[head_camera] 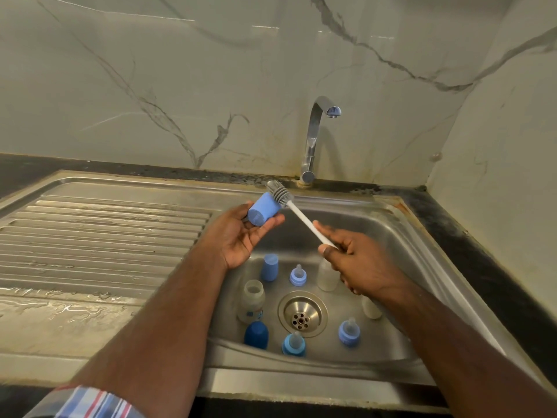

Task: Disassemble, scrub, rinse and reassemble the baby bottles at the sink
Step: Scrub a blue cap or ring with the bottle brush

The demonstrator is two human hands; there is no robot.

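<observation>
My left hand (238, 233) holds a light blue bottle cap (263, 210) above the sink basin, closed end toward me. My right hand (355, 263) grips the white handle of a bottle brush (301, 217); its grey bristle head (278, 191) lies just behind the cap's far end. Down in the sink (401, 236) stand a clear bottle (253, 301), two more clear bottles (327, 277) (371, 307) partly hidden by my right hand and arm, a light blue cap (269, 267), a dark blue cap (256, 334), and three blue collars with teats (298, 275) (294, 345) (348, 331).
The faucet (313, 140) rises behind the basin with its spout over the sink; no water runs. A ribbed, wet drainboard (99, 233) lies to the left. The drain strainer (301, 315) sits in the basin's middle. Marble wall tiles close off the back and right.
</observation>
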